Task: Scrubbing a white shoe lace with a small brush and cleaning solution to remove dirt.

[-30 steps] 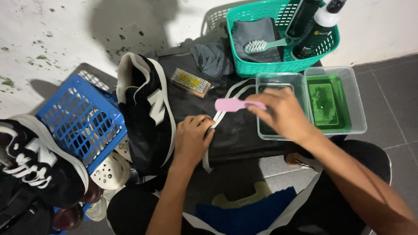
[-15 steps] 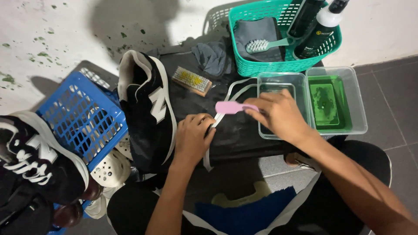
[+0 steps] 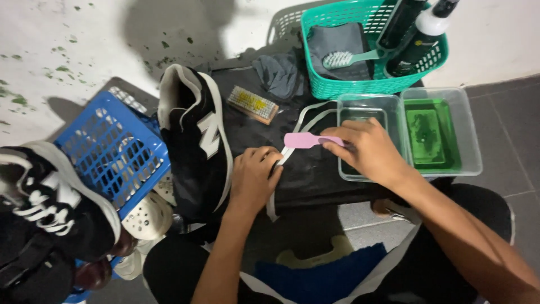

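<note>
We note, from the left, a blue basket (image 3: 112, 149) and a black sneaker (image 3: 197, 141); our left hand (image 3: 253, 177) presses flat, fingers together, on a white lace (image 3: 289, 149) over the black cloth (image 3: 315, 174). Our right hand (image 3: 368, 149) is clamped on a pink brush (image 3: 306, 140) above the lace, beside two clear tubs (image 3: 469, 135), the right one holding green liquid, below a teal basket (image 3: 360, 84).

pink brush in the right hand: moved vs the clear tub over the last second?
No. The pink plastic brush in the right hand keeps its place just left of the clear plastic tub.

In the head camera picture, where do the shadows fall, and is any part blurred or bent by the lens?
Head view: light comes from behind the person, so a large soft shadow lies on the white stained wall; the right hand holding the pink brush handle is sharp; the black-and-white sneaker at the left edge looks stretched.
</note>
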